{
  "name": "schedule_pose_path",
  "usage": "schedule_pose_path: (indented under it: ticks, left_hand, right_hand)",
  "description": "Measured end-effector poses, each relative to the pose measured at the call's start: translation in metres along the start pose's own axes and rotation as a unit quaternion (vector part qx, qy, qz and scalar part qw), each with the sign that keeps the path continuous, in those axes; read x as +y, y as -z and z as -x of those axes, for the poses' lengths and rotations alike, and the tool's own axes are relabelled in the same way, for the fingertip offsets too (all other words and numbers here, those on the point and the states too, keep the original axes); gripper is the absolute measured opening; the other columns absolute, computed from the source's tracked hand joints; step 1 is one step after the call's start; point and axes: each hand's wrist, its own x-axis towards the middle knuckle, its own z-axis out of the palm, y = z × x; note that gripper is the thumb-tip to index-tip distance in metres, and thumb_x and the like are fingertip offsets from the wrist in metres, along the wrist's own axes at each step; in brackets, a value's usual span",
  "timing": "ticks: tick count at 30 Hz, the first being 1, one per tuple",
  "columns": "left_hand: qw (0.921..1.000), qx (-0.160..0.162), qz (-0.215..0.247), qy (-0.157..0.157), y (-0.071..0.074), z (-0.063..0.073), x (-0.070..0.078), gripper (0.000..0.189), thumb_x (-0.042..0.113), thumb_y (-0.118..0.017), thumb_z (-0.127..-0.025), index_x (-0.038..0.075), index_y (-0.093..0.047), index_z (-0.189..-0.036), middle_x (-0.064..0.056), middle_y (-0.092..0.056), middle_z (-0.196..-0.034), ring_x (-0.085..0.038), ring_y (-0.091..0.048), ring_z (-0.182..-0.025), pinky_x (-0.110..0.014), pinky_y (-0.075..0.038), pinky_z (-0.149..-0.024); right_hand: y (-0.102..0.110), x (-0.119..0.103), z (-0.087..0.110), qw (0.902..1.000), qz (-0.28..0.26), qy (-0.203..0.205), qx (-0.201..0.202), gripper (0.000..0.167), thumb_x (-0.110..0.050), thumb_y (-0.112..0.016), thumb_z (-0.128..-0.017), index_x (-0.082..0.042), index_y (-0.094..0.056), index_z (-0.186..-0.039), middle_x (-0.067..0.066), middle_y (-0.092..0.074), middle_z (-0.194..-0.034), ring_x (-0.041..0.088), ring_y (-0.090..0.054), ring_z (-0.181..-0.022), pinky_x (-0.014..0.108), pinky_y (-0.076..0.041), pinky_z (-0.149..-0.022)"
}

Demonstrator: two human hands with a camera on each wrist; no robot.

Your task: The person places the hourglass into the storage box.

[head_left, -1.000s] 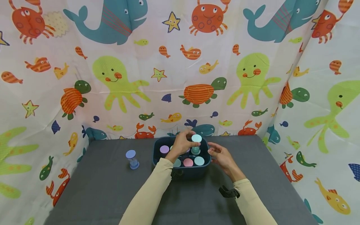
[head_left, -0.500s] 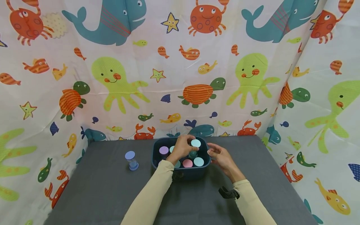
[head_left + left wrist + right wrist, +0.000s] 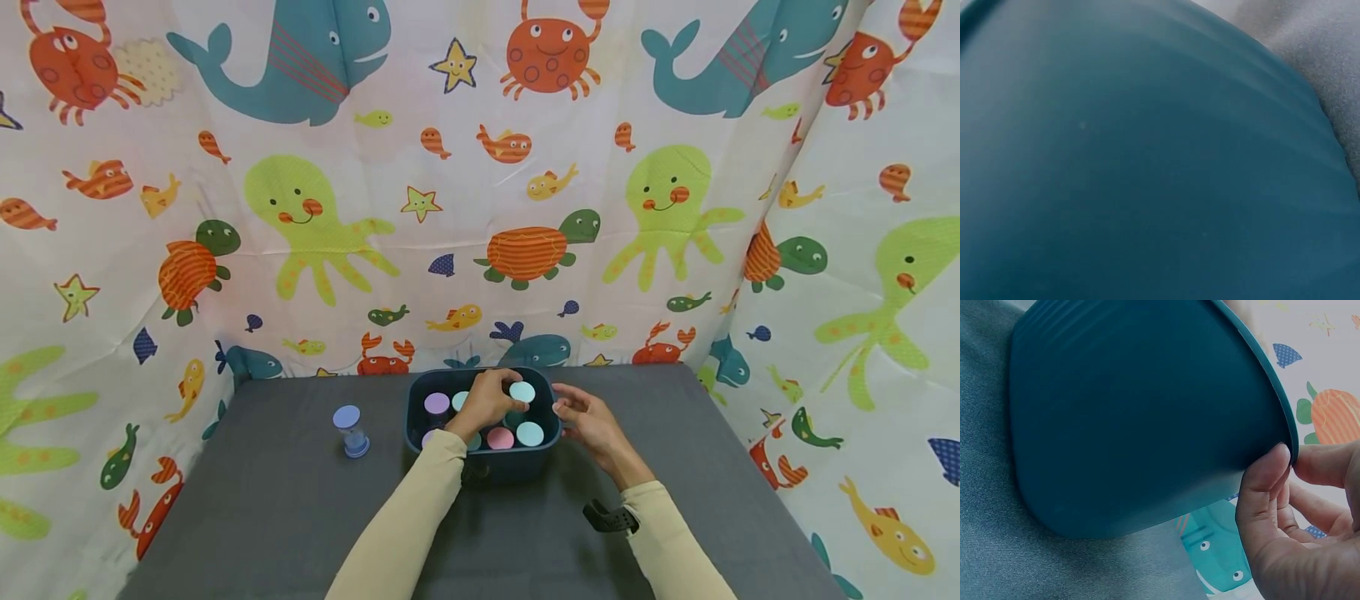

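Note:
A dark teal bin (image 3: 517, 468) stands on the table with several sand timers upright inside. My left hand (image 3: 486, 402) reaches over it and holds a sand timer with a pale aqua cap (image 3: 522, 391), low in the right back part; its lower part is hidden. Around it stand timers with a pink cap (image 3: 500, 438), a light blue cap (image 3: 529, 433) and a purple cap (image 3: 437, 403). At the bin's right end, my right hand (image 3: 596, 425) pinches the rim (image 3: 1282, 400) between thumb and finger. The bin's wall (image 3: 1147, 156) fills most of the left wrist view.
Left of the bin, a blue-capped sand timer (image 3: 351, 431) stands on the grey table (image 3: 300, 517). Behind the table hangs a white curtain (image 3: 450, 183) printed with sea animals, which continues along both sides. A dark wrist strap (image 3: 609, 517) is on the right arm.
My left hand has lowered the aqua-capped timer deeper into the bin, so less of its body shows above the rim. The right hand has stayed at the rim.

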Motion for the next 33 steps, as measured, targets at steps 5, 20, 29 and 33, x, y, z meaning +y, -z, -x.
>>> schedule_pose_path:
  ticks: [5, 20, 29, 33]
  left_hand:
    - [0.9996, -0.005, -0.027, -0.009, -0.0017, 0.0000, -0.0013, 0.049, 0.020, -0.084, -0.077, 0.009, -0.067, -0.121, -0.013, -0.068, -0.120, -0.027, -0.061, -0.110, -0.042, -0.050, -0.097]
    - [0.9985, -0.022, -0.049, -0.002, -0.0054, -0.0019, -0.0059, 0.048, 0.015, -0.083, -0.078, 0.008, -0.067, -0.123, -0.010, -0.068, -0.122, -0.028, -0.060, -0.116, -0.044, -0.047, -0.103]
    - [0.9983, -0.015, -0.053, -0.016, -0.0041, -0.0032, -0.0085, 0.051, 0.016, -0.081, -0.080, 0.005, -0.064, -0.127, -0.011, -0.068, -0.121, -0.027, -0.061, -0.114, -0.042, -0.048, -0.102]
    - [0.9984, -0.011, -0.053, -0.013, -0.0030, -0.0035, -0.0093, 0.051, 0.017, -0.081, -0.080, 0.007, -0.064, -0.127, -0.011, -0.068, -0.124, -0.027, -0.060, -0.117, -0.042, -0.048, -0.103]
  right_hand:
    - [-0.0007, 0.0007, -0.0001, 1.0000, -0.002, -0.002, 0.001, 0.039, -0.014, -0.053, -0.101, -0.015, -0.051, -0.140, 0.003, -0.057, -0.102, 0.016, -0.058, -0.089, 0.033, -0.053, -0.075]
    - [-0.0008, 0.0014, 0.0014, 1.0000, 0.004, 0.006, -0.003, 0.041, -0.014, -0.054, -0.101, -0.015, -0.051, -0.141, 0.002, -0.057, -0.102, 0.017, -0.057, -0.090, 0.035, -0.053, -0.078]
    - [-0.0004, -0.0004, 0.0032, 0.9999, 0.008, 0.012, -0.007, 0.041, -0.014, -0.053, -0.101, -0.014, -0.049, -0.142, 0.004, -0.057, -0.104, 0.016, -0.056, -0.089, 0.033, -0.053, -0.077]
    - [0.0001, 0.0011, 0.0017, 0.9999, 0.007, 0.011, -0.006, 0.041, -0.013, -0.053, -0.101, -0.014, -0.050, -0.142, 0.004, -0.057, -0.103, 0.016, -0.056, -0.089, 0.035, -0.053, -0.077]
